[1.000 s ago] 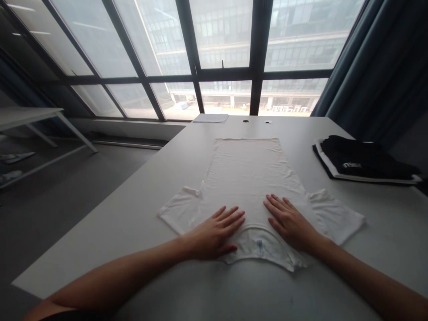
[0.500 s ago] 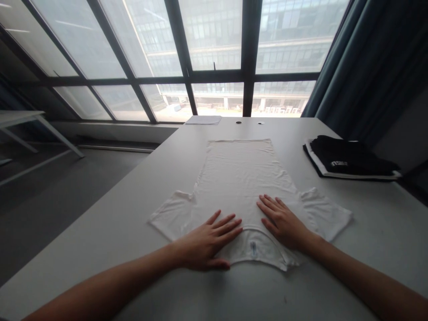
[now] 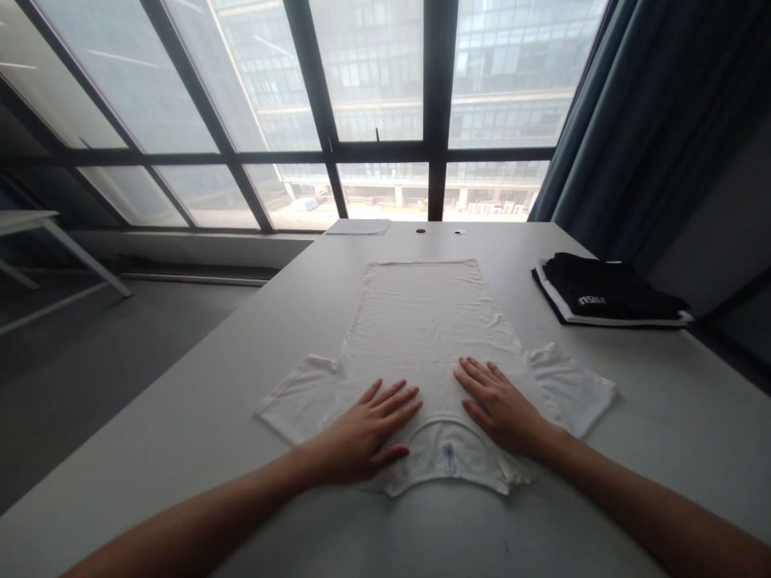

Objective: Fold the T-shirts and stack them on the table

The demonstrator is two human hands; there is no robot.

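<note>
A white T-shirt [image 3: 422,321] lies spread on the white table [image 3: 234,353], its collar toward me and its hem at the far end. Both sleeves stick out to the sides, with a few creases. My left hand [image 3: 377,429] rests flat on the shirt just left of the neckline, fingers spread. To the right of the neckline, my right hand [image 3: 497,401] also lies flat on the cloth, fingers stretched out. Between the hands the collar opening shows a small printed label [image 3: 449,457]. Neither hand grips the fabric.
A stack of folded black and white clothes [image 3: 620,291] sits at the table's right side. Some white paper [image 3: 358,227] lies at the far edge, near two cable holes. Beyond are large windows and a blue curtain [image 3: 578,144]. Another table [image 3: 30,221] stands at far left.
My left hand has slid slightly left on the shirt, uncovering more of the collar's left side. My right hand stays nearly in place. The whole view has shifted a little.
</note>
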